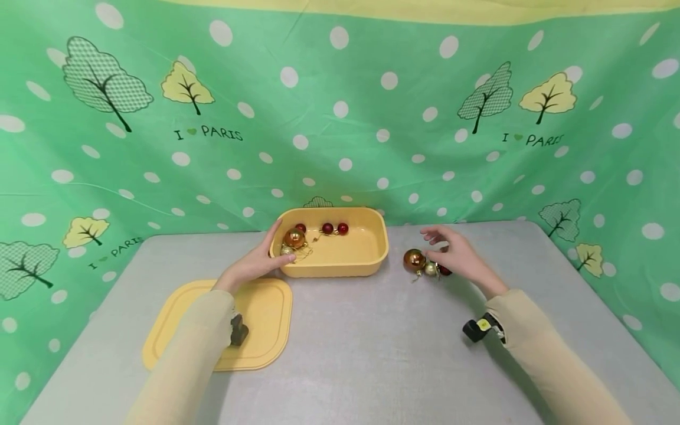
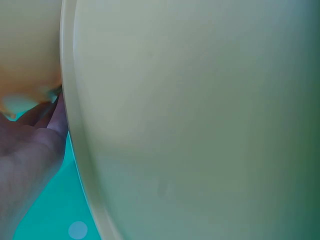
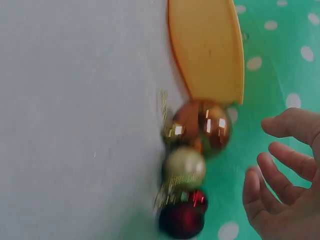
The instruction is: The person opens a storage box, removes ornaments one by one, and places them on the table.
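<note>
My left hand [image 1: 255, 260] grips the left end of a yellow plastic box [image 1: 334, 270], thumb over the near rim. Inside lie a copper bauble [image 1: 294, 238], a pale gold bauble [image 1: 287, 250] and several small red baubles [image 1: 343, 228]. To the box's right, my right hand [image 1: 459, 257] hovers with loosely bent, spread fingers. Under and beside it sit a copper bauble [image 3: 215, 125], a pale gold bauble [image 3: 185, 165] and dark red baubles [image 3: 182, 220] with gold strings. A gap shows between those fingers and the baubles in the right wrist view.
A yellow lid [image 1: 265, 330] lies flat on the grey table [image 1: 361, 348], partly beneath the left forearm. Behind the box hangs a green dotted cloth [image 1: 340, 130], which also closes both sides. A pale surface [image 2: 180, 120] fills most of the left wrist view.
</note>
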### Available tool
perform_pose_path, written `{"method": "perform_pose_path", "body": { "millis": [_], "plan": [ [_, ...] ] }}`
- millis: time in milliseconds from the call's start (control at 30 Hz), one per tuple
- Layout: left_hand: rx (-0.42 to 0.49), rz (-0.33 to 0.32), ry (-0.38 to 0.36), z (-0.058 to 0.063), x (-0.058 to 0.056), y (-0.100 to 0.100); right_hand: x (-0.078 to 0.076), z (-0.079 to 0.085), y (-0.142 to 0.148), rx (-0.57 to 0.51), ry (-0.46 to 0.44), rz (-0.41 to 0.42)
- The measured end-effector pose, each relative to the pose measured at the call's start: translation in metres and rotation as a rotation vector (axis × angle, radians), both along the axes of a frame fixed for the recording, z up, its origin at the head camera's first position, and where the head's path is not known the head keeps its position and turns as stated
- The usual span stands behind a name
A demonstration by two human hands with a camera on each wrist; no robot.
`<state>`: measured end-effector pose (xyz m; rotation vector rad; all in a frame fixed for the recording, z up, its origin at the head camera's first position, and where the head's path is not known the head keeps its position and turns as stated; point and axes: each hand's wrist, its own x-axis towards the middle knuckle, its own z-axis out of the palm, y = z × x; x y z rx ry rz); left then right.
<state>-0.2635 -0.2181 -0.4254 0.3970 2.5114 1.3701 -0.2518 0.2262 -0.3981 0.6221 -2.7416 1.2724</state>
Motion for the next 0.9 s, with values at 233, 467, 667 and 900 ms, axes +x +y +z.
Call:
{"method": "perform_pose_path", "body": {
  "millis": [233,467,667,900],
  "plan": [
    [-0.003,0.003,0.002,-0.001,0.003,-0.001,-0.005,0.003,-0.039,-0.05,0.04,0.047],
    [0.008,0.007,0.003,-0.005,0.002,-0.001,-0.011,0.012,-0.072,-0.067,0.034,0.09],
    [-0.002,0.008,0.002,-0.002,0.0,0.0,-0.023,0.013,-0.095,-0.104,0.011,0.143],
    [0.007,0.011,0.0,0.0,0.002,0.001,-0.036,0.012,-0.121,-0.132,-0.024,0.194]
  ]
}}
